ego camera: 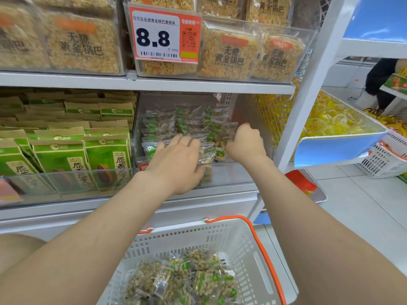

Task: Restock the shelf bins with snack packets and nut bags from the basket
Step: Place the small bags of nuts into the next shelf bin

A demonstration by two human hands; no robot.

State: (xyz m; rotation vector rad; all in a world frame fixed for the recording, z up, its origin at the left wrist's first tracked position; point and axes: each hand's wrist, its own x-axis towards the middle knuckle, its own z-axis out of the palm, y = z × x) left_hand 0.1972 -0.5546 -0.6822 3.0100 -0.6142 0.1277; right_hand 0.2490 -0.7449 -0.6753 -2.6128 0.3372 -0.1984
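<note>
Roughly midway, by my reading: the clear bin (240, 172) on the shelf (220, 195) is part filled with packets (189, 122), while the near basket (198, 236) holds plenty more. The left hand (176, 161) lies on the packets, fingers straight. The right hand (244, 142) is curled among them; whether it grips one I cannot tell.

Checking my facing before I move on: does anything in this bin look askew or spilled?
Nothing spilled or torn. The front packets in the clear bin lie tilted and jumbled between the left hand and right hand, while those behind stand in neater rows.
</note>
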